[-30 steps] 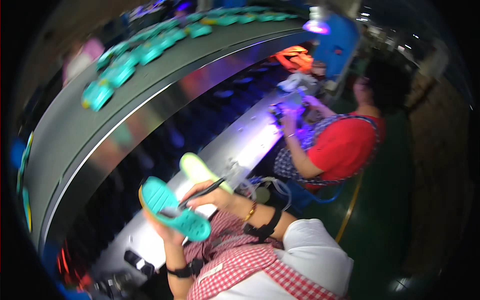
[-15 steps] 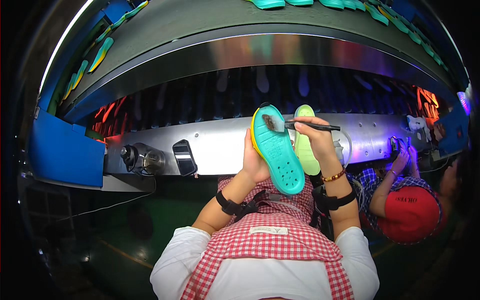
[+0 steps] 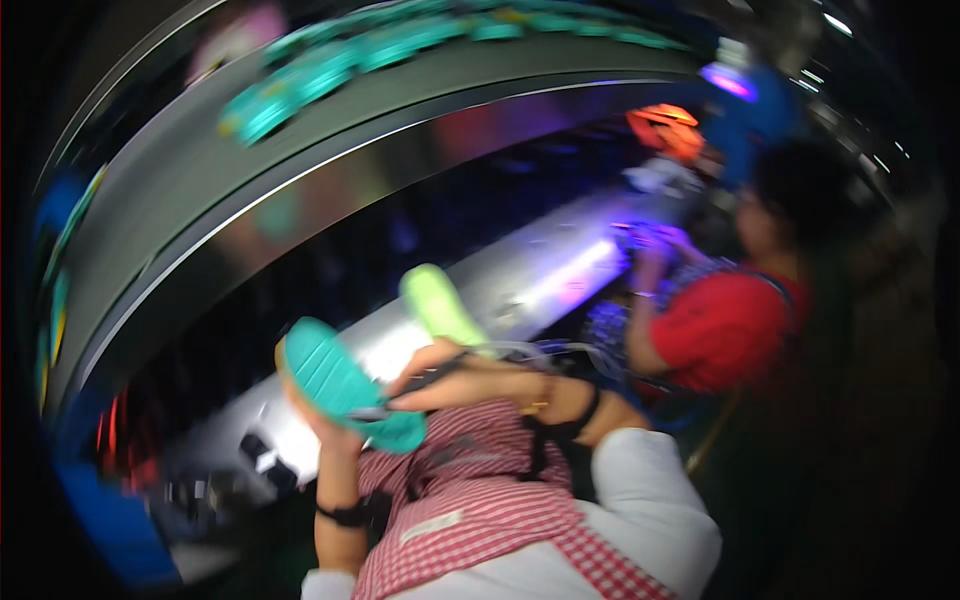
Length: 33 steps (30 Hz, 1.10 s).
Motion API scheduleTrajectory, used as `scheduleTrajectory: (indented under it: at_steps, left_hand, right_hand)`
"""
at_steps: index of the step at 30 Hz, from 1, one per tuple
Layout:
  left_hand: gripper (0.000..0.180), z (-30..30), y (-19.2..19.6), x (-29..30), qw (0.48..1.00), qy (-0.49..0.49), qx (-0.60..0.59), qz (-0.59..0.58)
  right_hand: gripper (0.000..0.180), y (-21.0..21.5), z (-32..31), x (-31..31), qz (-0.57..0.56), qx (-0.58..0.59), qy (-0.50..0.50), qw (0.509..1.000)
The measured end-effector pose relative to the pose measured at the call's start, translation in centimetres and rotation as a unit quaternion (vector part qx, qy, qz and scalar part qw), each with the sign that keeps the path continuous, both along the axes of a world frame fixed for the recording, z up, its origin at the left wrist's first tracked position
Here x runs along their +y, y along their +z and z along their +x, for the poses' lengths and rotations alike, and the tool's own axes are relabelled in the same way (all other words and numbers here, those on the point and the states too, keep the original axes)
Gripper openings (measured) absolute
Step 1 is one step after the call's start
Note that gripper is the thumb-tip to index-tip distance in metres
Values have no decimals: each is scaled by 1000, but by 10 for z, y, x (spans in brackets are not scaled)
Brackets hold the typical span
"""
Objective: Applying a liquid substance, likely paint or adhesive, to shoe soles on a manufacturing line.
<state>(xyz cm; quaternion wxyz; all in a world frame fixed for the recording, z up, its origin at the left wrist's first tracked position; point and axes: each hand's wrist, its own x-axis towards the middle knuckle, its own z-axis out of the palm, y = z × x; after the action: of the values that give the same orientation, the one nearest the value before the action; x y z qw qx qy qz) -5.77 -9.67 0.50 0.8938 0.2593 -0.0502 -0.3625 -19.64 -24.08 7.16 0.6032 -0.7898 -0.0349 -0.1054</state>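
A teal shoe sole [image 3: 325, 370] lies tilted across my left hand [image 3: 338, 432], whose fingers wrap its left edge and underside. My right hand [image 3: 455, 386] grips a brush [image 3: 436, 374] by its black handle. The brush head lies low over the sole, near its lower end; motion blur hides whether the bristles touch. Just beyond my right hand, a light green sole-shaped piece [image 3: 438, 303] rests on the metal ledge.
The metal ledge [image 3: 515, 260] runs up to the right. Behind it, a grey conveyor belt [image 3: 190, 190] carries several teal soles [image 3: 310, 85]. A dark phone [image 3: 268, 460] lies at the ledge's left. At right, a co-worker in red [image 3: 725, 325] works under purple light.
The whole view has swung to the right and blurred. My right hand has brought the brush from the sole's upper part to its lower end. Both hands keep their holds.
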Motion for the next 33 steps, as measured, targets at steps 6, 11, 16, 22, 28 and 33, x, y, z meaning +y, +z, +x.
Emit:
scheduleTrajectory:
  at_steps: [6, 11, 16, 22, 28, 33]
  left_hand:
    - [60, -38, 24, -4, 991, -32, 119, 44]
    - [60, -32, 19, -1, 989, -143, 32, -32]
    - [60, -27, 11, -2, 995, -92, 25, 5]
    - [59, -30, 6, 1, 994, -108, 22, -27]
    - [60, -22, 1, -17, 975, -200, -49, -80]
    - [60, -15, 10, -3, 996, 12, 90, 22]
  right_hand:
    - [18, -16, 26, 22, 150, -52, -61, 985]
    - [17, -2, 12, 14, 230, -43, -22, 972]
    - [22, -9, 20, 12, 162, -32, -121, 979]
    - [18, -11, 18, 24, 130, -13, -54, 990]
    - [19, -9, 19, -5, 203, -24, -133, 970]
    - [20, 10, 14, 16, 119, -32, 46, 991]
